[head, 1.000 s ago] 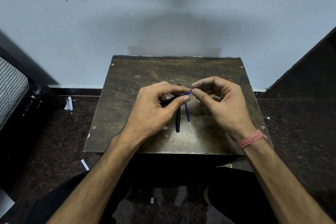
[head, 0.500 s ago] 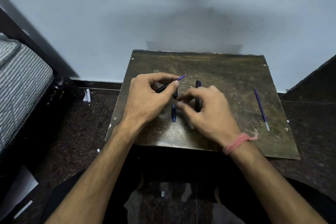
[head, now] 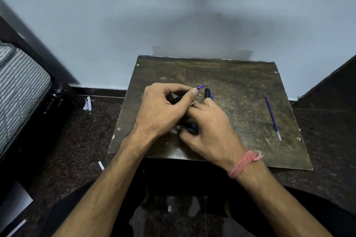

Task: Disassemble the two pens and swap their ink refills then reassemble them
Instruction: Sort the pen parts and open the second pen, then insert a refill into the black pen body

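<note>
Left hand [head: 159,109] pinches a black pen barrel [head: 176,99], and a blue refill tip [head: 201,87] sticks out past the thumb, same as half a second ago. Right hand [head: 210,131] has slid closer to the left one and now lies low on the desk [head: 240,86], fingers curled around a dark pen part [head: 191,128]; how tight, I cannot tell. Another black pen piece [head: 207,92] peeks out above the right fingers, mostly hidden. One loose refill [head: 272,117] lies well apart, near the desk's right edge, where it was before.
</note>
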